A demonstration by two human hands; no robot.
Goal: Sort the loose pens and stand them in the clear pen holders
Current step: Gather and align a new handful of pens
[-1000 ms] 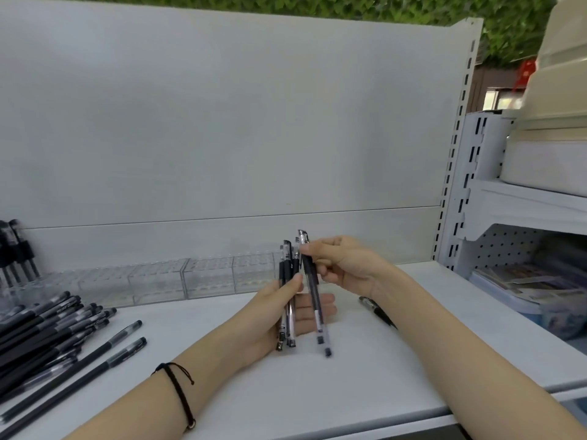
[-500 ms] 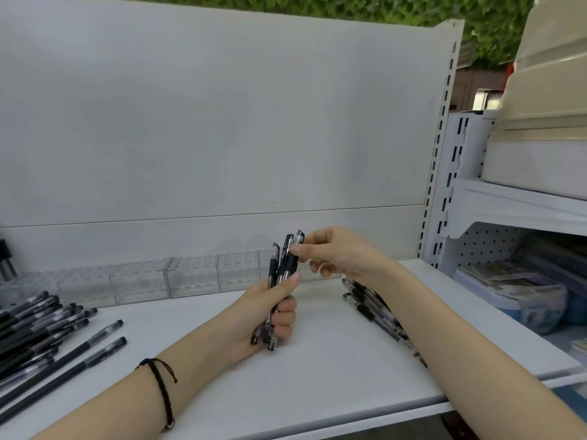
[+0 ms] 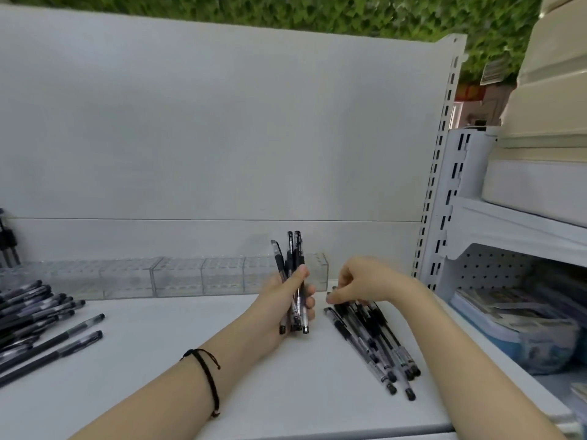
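My left hand (image 3: 287, 300) grips a small upright bunch of black pens (image 3: 293, 258) above the white shelf (image 3: 178, 369), their caps pointing up. To its right, my right hand (image 3: 359, 282) reaches down with curled fingers onto the top ends of a loose pile of black pens (image 3: 374, 341) lying on the shelf; whether it pinches one I cannot tell. A row of clear pen holders (image 3: 178, 276) lines the back wall, mostly bare. Another big pile of black pens (image 3: 31, 315) lies at the far left.
A few pens (image 3: 6, 242) stand upright in a holder at the far left edge. A perforated white upright (image 3: 441, 173) bounds the shelf on the right. Beyond it sit stacked beige trays (image 3: 546, 122) and a lower shelf with boxes (image 3: 514, 325).
My right hand left the bunch in my left hand and dropped to the pile of pens on the right. The view turned right, bringing that pile fully into sight.
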